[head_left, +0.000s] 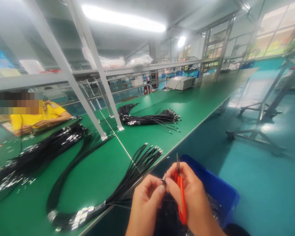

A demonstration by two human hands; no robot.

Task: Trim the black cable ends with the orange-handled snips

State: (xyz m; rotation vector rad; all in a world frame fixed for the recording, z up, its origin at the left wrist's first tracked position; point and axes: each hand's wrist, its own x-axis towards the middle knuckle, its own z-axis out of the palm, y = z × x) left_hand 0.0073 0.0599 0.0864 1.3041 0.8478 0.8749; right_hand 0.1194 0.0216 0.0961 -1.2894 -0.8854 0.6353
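My left hand (148, 196) pinches the end of a thin black cable just beyond the table's front edge. Close against it, my right hand (186, 190) holds red-handled scissors or snips (182, 196), their metal tips pointing up. The fingertips of both hands meet at the small cable end, whose detail is too small to make out. Left of my hands, a bundle of black cables (137, 164) with light tips fans out on the green table (103, 177). It curves round to a shiny wrapped part (82, 218) near the front edge.
More black cable bundles lie at the left (39, 154) and farther back (149, 118). A person in yellow (51, 111) sits across the table. Metal shelf posts (86, 108) rise from the tabletop. A blue bin (221, 190) stands below my right hand. A wheeled stand (258, 131) is at the right.
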